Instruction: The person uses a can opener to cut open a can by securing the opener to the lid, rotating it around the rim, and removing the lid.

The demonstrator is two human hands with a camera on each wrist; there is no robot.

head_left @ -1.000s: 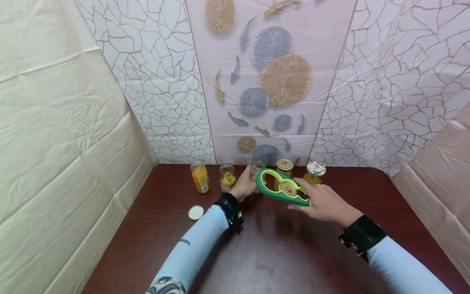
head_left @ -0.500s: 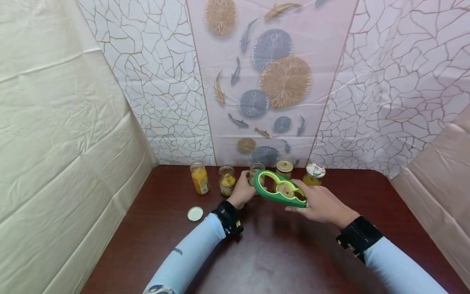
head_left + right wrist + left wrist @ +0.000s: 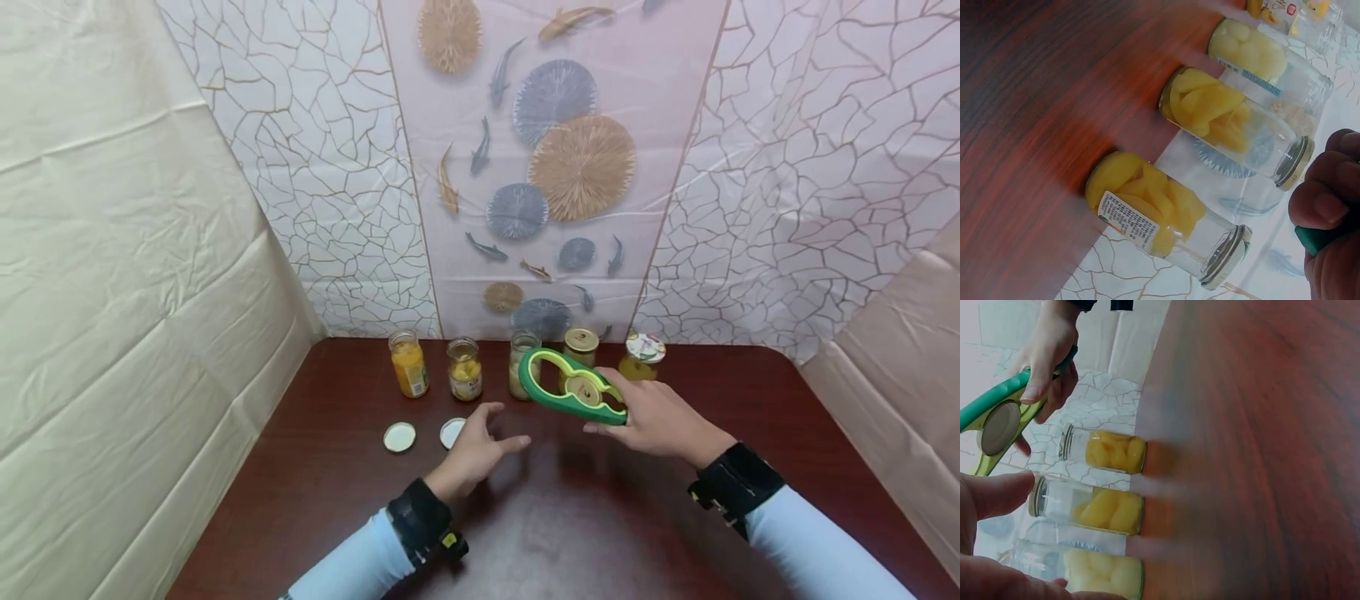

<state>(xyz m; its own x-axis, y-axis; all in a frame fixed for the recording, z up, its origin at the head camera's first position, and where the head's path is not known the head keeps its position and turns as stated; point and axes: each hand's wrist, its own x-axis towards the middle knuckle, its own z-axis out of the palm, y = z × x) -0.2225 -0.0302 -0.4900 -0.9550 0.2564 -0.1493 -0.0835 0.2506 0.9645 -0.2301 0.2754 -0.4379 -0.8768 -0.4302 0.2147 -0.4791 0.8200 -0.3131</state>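
Note:
My right hand point(image 3: 660, 417) grips a green jar opener point(image 3: 551, 402) by one end, in the air in front of the jars. A round gold lid point(image 3: 1000, 428) sits in one of the opener's rings. My left hand point(image 3: 471, 457) is off the jars, its fingers loosely spread and holding nothing. It hovers over the table, overlapping the edge of a white-faced lid point(image 3: 450, 432) in the head view. Behind it stands a lidless glass jar of pale round fruit point(image 3: 1100, 570). To that jar's right is a gold-lidded jar of yellow fruit point(image 3: 1210, 112), partly behind the opener.
A jar with a patterned white lid point(image 3: 645, 347) stands at the right end of the row. Lidless jars of orange fruit point(image 3: 409, 367) and yellow fruit point(image 3: 465, 373) stand at the left. Another lid point(image 3: 399, 437) lies on the dark red table point(image 3: 570, 525), before the curtain backdrop.
My left hand has let go of the pale fruit jar and drawn back toward me, uncovering the second lid on the table. My right hand with the jar opener has barely moved.

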